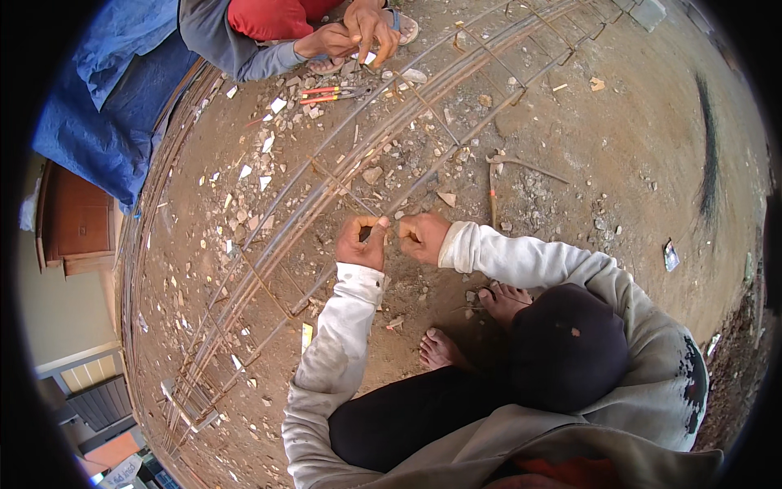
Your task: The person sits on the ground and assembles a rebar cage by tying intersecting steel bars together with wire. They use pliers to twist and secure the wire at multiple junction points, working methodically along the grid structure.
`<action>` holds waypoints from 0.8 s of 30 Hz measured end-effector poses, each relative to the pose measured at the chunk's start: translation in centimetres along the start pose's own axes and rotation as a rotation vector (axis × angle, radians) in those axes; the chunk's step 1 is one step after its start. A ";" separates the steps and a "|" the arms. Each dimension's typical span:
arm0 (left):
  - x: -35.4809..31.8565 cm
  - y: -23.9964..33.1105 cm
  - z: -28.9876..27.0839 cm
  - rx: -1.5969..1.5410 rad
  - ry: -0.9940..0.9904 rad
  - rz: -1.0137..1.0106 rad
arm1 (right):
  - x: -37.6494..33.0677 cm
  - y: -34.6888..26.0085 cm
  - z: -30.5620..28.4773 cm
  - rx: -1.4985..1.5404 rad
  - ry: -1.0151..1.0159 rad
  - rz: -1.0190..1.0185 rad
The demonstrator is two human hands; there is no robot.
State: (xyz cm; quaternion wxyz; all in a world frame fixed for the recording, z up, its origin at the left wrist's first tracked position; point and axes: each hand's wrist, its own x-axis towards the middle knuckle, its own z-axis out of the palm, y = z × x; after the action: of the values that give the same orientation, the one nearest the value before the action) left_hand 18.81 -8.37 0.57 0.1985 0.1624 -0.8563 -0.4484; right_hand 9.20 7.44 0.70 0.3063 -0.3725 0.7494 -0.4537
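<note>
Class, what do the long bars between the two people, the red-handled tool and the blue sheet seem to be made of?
Long bars: probably steel, dull; grey to rust-brown.
Red-handled tool: likely metal head, greyish; handles perhaps plastic-coated, from their bright, even red.
Blue sheet: probably plastic tarpaulin, slight sheen, with creases and loose folds.

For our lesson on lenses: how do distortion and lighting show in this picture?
Head view: the long brown steel cage looks curved; head view: black fills the corners; head view: light falls softly on the brown earth, without hard shadows.
</note>
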 end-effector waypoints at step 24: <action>3.9 13.7 21.1 -0.615 -0.317 -0.388 | -13.4 6.5 -10.8 -0.226 0.697 -0.178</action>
State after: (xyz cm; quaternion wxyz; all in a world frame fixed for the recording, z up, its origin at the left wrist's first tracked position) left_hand 3.83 12.14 1.74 0.0148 0.1826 -0.6556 -0.7325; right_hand 5.94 25.50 0.74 -0.0506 -0.2908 0.8186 -0.4927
